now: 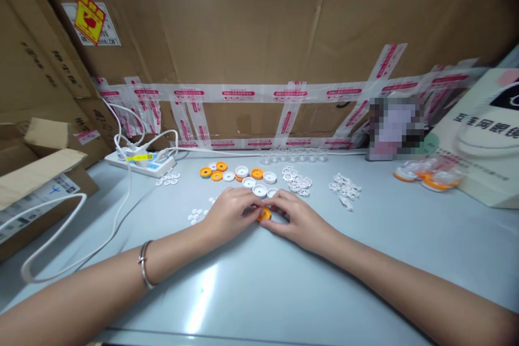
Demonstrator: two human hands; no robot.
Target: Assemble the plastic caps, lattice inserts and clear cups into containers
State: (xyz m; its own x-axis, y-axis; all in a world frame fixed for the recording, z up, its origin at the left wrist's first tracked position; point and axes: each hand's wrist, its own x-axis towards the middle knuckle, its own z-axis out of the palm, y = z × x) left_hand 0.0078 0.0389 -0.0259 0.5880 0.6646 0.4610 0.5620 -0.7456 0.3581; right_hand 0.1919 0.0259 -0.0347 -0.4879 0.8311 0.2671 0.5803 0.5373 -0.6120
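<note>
Head view shows a round, bright-orange disc partly behind fingers.

White bag that read "网眼镜", large carton that bore a broken-glass sign — over a label marked "LM27" upside down, tape whose print was illegible

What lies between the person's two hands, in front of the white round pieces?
In the head view, an orange round piece, held by the left hand and right hand.
</note>
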